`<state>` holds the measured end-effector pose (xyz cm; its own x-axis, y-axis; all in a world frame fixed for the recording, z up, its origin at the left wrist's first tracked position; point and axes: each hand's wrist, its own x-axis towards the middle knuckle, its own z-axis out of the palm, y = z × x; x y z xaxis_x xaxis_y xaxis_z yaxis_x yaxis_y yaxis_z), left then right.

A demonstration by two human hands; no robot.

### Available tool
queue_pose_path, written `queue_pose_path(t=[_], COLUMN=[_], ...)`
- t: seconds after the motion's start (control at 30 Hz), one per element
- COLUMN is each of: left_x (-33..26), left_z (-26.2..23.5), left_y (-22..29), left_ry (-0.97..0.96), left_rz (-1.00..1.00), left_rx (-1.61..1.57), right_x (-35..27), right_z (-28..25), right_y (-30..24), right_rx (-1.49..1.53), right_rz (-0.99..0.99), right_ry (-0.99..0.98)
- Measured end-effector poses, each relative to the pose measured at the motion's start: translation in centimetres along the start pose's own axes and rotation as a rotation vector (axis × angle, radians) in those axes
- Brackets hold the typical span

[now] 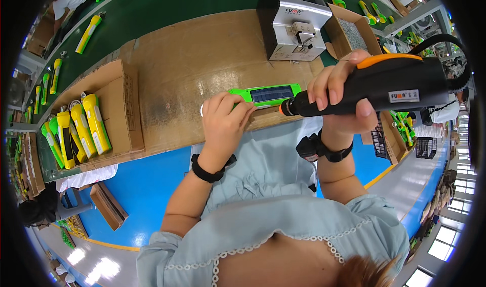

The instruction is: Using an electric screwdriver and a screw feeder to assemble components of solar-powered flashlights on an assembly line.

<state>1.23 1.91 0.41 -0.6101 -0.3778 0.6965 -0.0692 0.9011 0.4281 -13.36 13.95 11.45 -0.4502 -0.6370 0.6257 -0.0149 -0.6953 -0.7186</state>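
Note:
My left hand (pixel 226 121) is closed on a bright green flashlight (pixel 268 95) with a dark solar panel on its upper side, holding it down near the front edge of the bench. Wrapped round a black electric screwdriver (pixel 374 87) with an orange strip is my right hand (pixel 341 92). The screwdriver lies almost level, its orange tip pointing left at the flashlight's right end. Whether the tip touches the flashlight I cannot tell. Both wrists wear black bands.
A brown cardboard sheet (pixel 197 54) covers the bench. At left stands a cardboard box (pixel 129 110) of yellow and green flashlights (pixel 83 127). A silver-and-black screw feeder (pixel 298 26) sits at the back, beside a carton of small metal parts (pixel 352 36). More flashlights (pixel 89 34) lie on the green belt.

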Motion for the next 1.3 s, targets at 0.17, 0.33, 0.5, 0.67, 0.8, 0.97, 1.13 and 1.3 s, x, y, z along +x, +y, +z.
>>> queue_pose_path(t=[0.17,0.33,0.5,0.67,0.8,0.97,1.13,1.3], left_x=[0.7,1.4,2.5,4.1,4.7,4.5,3.0,1.7], left_z=[-0.7,-1.1,-1.5,-2.3,-2.0,-1.9,-2.0,-1.4], left_y=[1.0,1.3,1.6,1.8,1.5,0.4,-0.6,-0.6], left_ry=[-0.041,-0.131,-0.258,-0.407,-0.438,-0.511,-0.286,-0.181], left_rz=[-0.047,-0.048,-0.068,0.000,0.001,-0.065,-0.037,0.059], left_rx=[0.064,0.084,0.093,0.162,0.136,0.061,-0.091,-0.006], right_x=[-0.4,-0.7,-1.1,-1.1,-1.0,-0.9,-0.8,-0.7], right_z=[0.1,-0.3,-0.2,-0.5,-0.4,0.5,0.3,0.6], right_y=[-0.5,-0.4,-0.4,0.1,0.3,0.1,0.6,0.9], right_rx=[0.065,0.067,0.026,0.071,0.081,-0.103,-0.102,-0.076], right_rz=[0.055,0.050,0.076,0.005,-0.005,0.102,0.101,0.086], right_ry=[0.035,0.025,0.089,0.049,0.059,0.112,0.099,0.134])
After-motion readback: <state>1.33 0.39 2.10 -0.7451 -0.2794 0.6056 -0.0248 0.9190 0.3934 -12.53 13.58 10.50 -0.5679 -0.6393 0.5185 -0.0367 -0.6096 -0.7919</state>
